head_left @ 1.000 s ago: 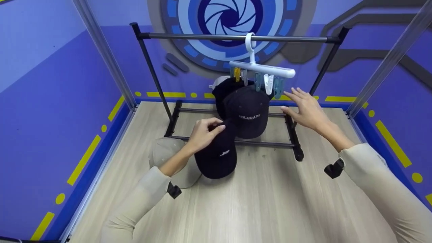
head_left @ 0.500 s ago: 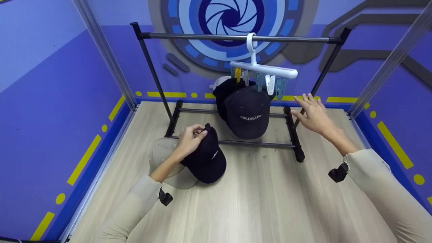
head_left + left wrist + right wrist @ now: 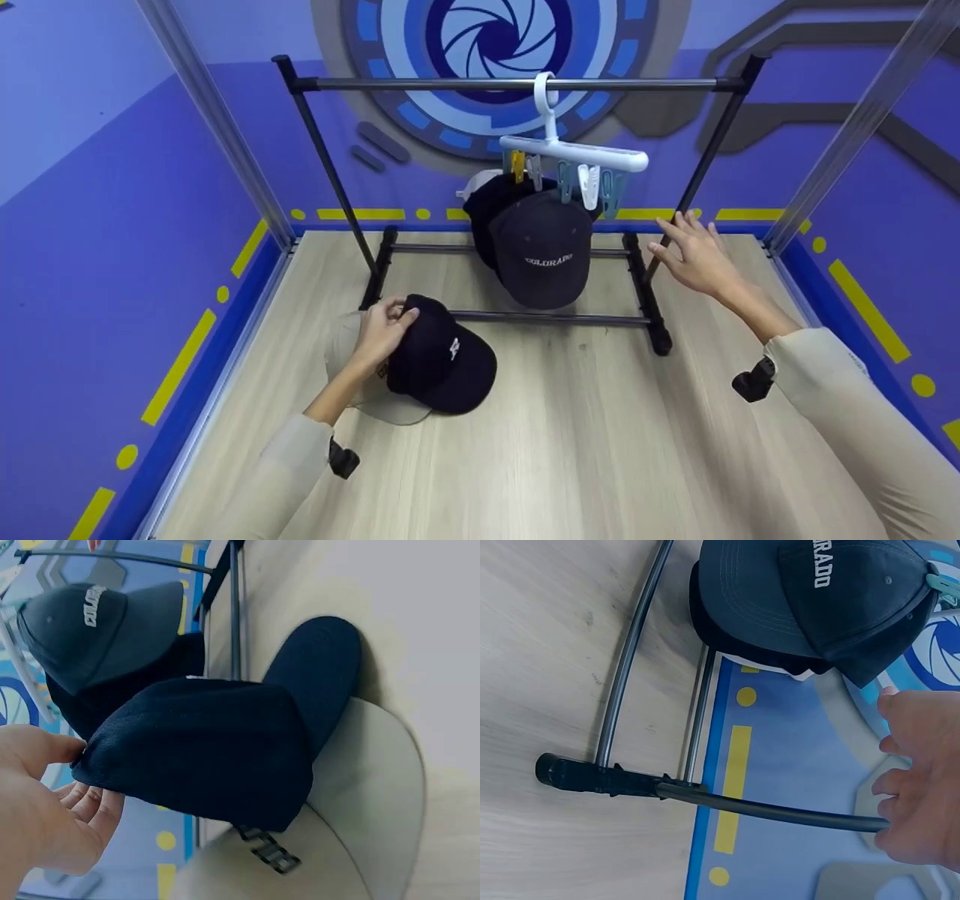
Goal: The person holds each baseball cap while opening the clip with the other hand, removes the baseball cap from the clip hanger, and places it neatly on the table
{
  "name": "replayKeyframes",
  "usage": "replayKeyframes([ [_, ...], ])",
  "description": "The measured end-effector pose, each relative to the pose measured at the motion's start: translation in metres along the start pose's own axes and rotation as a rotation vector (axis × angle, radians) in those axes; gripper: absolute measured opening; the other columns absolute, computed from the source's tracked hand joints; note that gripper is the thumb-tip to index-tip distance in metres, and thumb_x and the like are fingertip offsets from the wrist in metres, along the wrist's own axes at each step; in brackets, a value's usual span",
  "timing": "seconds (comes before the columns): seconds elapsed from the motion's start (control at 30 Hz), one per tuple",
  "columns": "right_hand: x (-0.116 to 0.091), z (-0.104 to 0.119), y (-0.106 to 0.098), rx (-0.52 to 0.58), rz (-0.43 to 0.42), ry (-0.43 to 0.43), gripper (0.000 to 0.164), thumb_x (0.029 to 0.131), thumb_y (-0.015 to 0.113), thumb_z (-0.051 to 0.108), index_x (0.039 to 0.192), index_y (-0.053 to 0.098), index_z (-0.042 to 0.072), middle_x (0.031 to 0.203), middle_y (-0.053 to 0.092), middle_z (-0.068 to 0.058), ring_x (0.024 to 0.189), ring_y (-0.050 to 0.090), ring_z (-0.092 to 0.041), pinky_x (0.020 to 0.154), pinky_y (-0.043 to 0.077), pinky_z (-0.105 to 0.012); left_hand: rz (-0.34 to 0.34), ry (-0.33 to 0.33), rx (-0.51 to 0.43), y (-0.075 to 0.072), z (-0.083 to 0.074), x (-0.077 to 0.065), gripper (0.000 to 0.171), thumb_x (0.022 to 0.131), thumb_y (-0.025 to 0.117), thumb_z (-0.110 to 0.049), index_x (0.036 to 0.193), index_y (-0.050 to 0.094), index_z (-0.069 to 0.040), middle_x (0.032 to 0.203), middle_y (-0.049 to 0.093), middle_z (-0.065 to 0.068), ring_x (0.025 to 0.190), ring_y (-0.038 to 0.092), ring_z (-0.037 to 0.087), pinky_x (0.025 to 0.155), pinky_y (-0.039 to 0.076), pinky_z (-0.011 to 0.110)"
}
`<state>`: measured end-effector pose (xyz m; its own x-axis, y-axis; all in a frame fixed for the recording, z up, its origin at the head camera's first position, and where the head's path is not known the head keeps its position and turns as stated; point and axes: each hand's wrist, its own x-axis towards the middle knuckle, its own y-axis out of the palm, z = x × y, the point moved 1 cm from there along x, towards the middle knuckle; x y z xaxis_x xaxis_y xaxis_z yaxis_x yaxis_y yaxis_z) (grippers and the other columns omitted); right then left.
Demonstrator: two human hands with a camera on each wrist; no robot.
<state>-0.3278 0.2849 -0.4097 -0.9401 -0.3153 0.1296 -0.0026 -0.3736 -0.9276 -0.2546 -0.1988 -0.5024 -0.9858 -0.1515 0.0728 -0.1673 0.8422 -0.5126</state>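
Observation:
My left hand point(image 3: 381, 330) pinches the crown of a black baseball cap point(image 3: 427, 360) with a small white logo, thumb on one side and fingers on the other in the left wrist view. That cap overlaps a beige cap point(image 3: 386, 409) lying on the table. My right hand point(image 3: 697, 255) holds nothing; its fingers are spread near the rack's right post. Left of it, a dark "COLORADO" cap point(image 3: 547, 262) hangs from clips under a white hanger point(image 3: 574, 152). Behind that cap another black cap point(image 3: 480, 225) and a whitish one point(image 3: 480, 182) show partly.
The hanger hooks over the top bar of a black rack point(image 3: 420, 84). Yellow, white and grey-green clips point(image 3: 589, 187) line its underside. The rack's feet stand on the wooden table point(image 3: 570, 450), with blue patterned panels point(image 3: 135, 225) on its sides and back.
My left hand has carried the black cap left and down, away from the hanging caps and over the beige cap. My right hand has drawn back slightly from the clips to the right.

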Motion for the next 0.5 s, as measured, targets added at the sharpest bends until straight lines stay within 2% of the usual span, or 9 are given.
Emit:
replayKeyframes([
  [0.1, 0.0, -0.001, 0.0, -0.011, 0.012, 0.009, 0.062, 0.108, 0.049, 0.036, 0.157, 0.034, -0.001, 0.159, 0.02, -0.041, 0.152, 0.011, -0.056, 0.121, 0.006, -0.071, 0.012, 0.002, 0.046, -0.004, 0.009, 0.002, 0.034, 0.095, 0.07, -0.013, 0.123, 0.067, 0.006, 0.085, 0.059, 0.002, 0.075, 0.052, 0.011, 0.078, 0.044, 0.026],
  [0.2, 0.0, -0.003, 0.002, -0.014, 0.028, 0.016, 0.064, 0.108, 0.047, 0.039, 0.157, 0.033, 0.0, 0.159, 0.02, -0.041, 0.152, 0.01, -0.055, 0.121, 0.005, -0.071, 0.004, 0.024, 0.132, -0.009, 0.018, 0.004, 0.029, 0.095, 0.07, -0.013, 0.119, 0.069, 0.004, 0.085, 0.063, 0.005, 0.074, 0.052, 0.012, 0.076, 0.044, 0.028],
  [0.33, 0.0, -0.007, 0.004, -0.011, 0.042, 0.021, 0.064, 0.109, 0.048, 0.037, 0.157, 0.033, -0.002, 0.158, 0.02, -0.042, 0.152, 0.009, -0.056, 0.12, 0.005, -0.072, -0.003, 0.041, 0.227, -0.013, 0.027, 0.006, 0.021, 0.094, 0.07, -0.013, 0.11, 0.071, 0.001, 0.077, 0.063, 0.003, 0.07, 0.053, 0.016, 0.072, 0.043, 0.031],
  [0.5, 0.0, -0.011, 0.006, -0.007, 0.033, 0.012, 0.061, 0.108, 0.05, 0.032, 0.155, 0.034, -0.004, 0.157, 0.021, -0.044, 0.15, 0.01, -0.059, 0.119, 0.007, -0.074, -0.005, 0.044, 0.303, -0.019, 0.03, 0.004, 0.025, 0.092, 0.071, -0.014, 0.11, 0.071, 0.004, 0.075, 0.062, 0.004, 0.078, 0.059, 0.024, 0.08, 0.049, 0.04],
])
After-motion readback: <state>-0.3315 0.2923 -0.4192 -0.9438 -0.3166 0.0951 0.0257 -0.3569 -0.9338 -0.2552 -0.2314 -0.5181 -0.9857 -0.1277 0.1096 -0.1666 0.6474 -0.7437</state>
